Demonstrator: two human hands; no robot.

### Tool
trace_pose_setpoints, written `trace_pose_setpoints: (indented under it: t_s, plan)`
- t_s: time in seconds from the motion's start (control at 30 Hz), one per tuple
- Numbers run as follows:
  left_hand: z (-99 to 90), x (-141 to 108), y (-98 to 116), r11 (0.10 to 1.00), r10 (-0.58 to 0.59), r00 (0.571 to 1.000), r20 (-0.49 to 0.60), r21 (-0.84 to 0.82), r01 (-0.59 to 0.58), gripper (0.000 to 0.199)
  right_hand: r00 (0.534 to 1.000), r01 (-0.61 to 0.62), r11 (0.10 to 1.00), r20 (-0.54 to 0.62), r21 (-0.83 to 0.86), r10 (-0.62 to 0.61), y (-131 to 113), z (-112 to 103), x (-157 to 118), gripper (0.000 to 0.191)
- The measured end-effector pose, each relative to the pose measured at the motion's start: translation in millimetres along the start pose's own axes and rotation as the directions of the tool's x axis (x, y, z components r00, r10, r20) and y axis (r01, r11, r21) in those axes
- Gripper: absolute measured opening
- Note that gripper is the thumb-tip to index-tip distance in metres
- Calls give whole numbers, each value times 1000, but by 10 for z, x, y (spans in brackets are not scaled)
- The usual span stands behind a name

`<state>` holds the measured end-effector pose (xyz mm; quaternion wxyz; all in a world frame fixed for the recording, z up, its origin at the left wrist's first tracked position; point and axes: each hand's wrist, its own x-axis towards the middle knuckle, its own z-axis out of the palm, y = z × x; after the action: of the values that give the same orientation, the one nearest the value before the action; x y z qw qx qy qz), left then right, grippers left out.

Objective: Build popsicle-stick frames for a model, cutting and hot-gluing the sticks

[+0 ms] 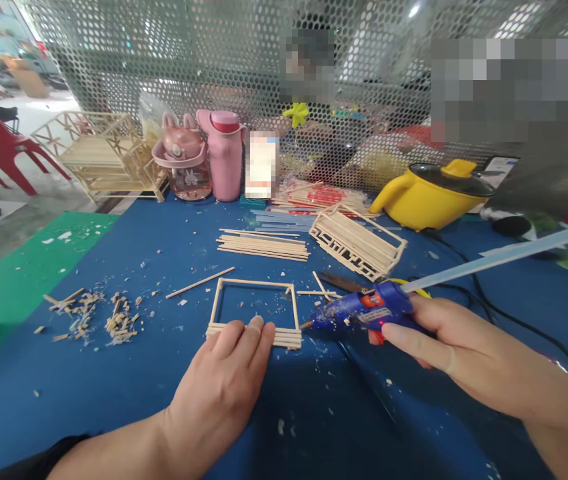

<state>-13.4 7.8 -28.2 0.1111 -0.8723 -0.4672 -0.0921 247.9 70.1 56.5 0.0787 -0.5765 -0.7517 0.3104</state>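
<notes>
A small rectangular frame of wooden sticks [257,284] lies flat on the blue table [164,380], with several sticks side by side along its near edge. My left hand [229,367] presses on that near edge, fingers together, hiding part of the sticks. On the right, my right hand [444,333] is wrapped round a blue glue gun [364,310], one finger near its red trigger. The gun's tip is at the frame's near right corner. A long translucent glue stick [494,260] sticks out of the gun's back.
Behind the frame lie a row of loose sticks [264,245] and a wooden model [357,243]. Stick scraps [121,320] litter the left. Further back stand a pink bottle [226,160], a phone [261,163] and a yellow pot [429,197]. Black cables [519,320] run at the right.
</notes>
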Motion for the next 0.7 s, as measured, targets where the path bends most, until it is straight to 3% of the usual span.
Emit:
trace_pose_setpoints:
  t_s: [0.23,0.53,0.6,0.7]
  plan:
    - [-35,70,-109,976,-17,1000,-6,-219,15,42,1000,-14,997,1,75,14,74,-10,-11,46]
    - [-73,43,-215,916,-67,989,-133,-401,8,33,999,0,997,-32,75,2,33,7,-26,44]
    - [-135,16,-324,907,-145,968,-204,-418,48,30,998,49,998,-48,43,-47,22,15,-19,41]
    - [-198,-49,-527,854,-382,891,-246,-461,240,22,993,113,993,-36,-20,-114,33,20,-15,37]
